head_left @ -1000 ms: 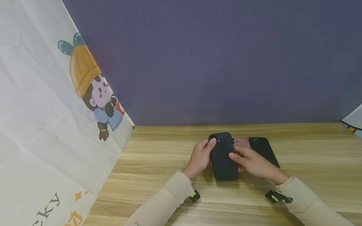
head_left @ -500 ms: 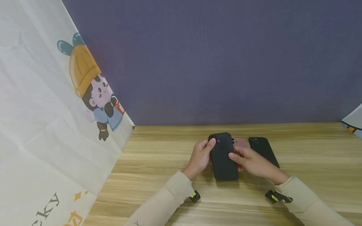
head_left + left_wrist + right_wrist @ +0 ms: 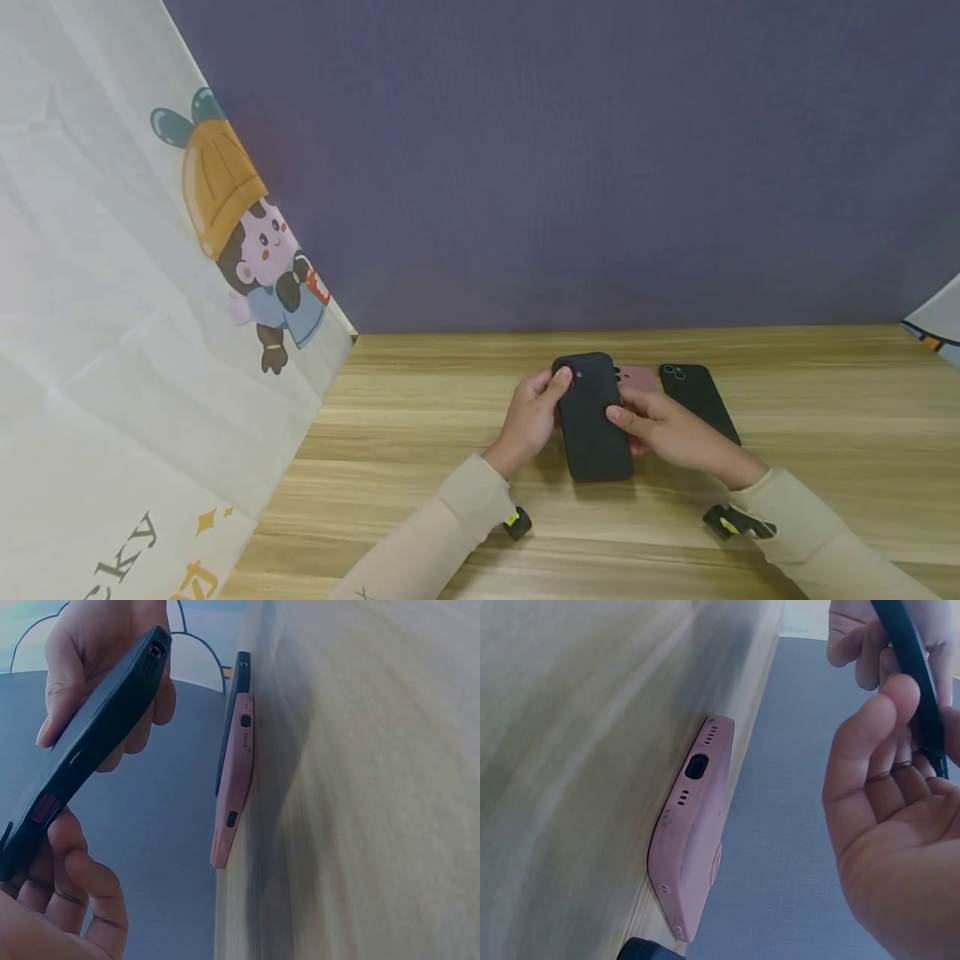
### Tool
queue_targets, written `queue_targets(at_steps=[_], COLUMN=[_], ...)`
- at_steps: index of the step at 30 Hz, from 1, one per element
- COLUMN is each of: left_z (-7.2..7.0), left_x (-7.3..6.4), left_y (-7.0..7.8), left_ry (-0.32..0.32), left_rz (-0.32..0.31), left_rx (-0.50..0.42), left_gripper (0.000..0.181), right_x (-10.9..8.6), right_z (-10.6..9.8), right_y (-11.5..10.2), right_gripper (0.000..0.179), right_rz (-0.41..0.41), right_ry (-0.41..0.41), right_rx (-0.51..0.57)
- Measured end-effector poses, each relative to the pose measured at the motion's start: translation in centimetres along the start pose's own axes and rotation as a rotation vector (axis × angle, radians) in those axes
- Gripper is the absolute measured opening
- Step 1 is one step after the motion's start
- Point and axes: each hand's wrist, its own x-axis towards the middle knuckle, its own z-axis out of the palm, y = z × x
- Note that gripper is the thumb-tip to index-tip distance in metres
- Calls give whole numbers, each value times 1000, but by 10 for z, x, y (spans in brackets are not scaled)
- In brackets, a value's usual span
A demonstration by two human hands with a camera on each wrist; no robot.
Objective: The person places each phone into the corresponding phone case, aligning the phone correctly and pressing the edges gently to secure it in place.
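Above the wooden table, both hands hold a phone in a black case, its back turned up towards the head camera. My left hand grips its upper left side, thumb over the camera cutout. On the right edge, my right hand pinches it, thumb on the back and fingers underneath. A reddish surface shows through a slot in the side of the black case in the left wrist view. Behind the right hand lies a pink phone case, partly hidden.
Another black phone case with two camera rings lies to the right of the pink one on the wooden table. A dark blue panel rises at the table's back edge. White printed cloth hangs at the left.
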Motion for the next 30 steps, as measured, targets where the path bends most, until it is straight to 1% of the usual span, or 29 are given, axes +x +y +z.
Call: queue_targets(at_steps=[7, 12, 19, 23, 30], left_z=[1, 2, 3, 3, 4], left_x=[1, 0, 0, 0, 1], left_y=[1, 0, -1, 1, 1], left_ry=[16, 14, 32, 29, 28], left_rz=[9, 16, 4, -2, -22], left_rx=[-8, -23, -73, -88, -116], left_gripper=[47, 48, 44, 44, 47], right_x=[0, -1, -1, 0, -1], right_z=[-1, -1, -1, -2, -3], right_y=[0, 1, 1, 2, 5], right_gripper=[45, 44, 46, 48, 57], right_rz=[8, -1, -4, -11, -31], right_ry=[2, -1, -6, -21, -57], right_rx=[4, -6, -2, 18, 94])
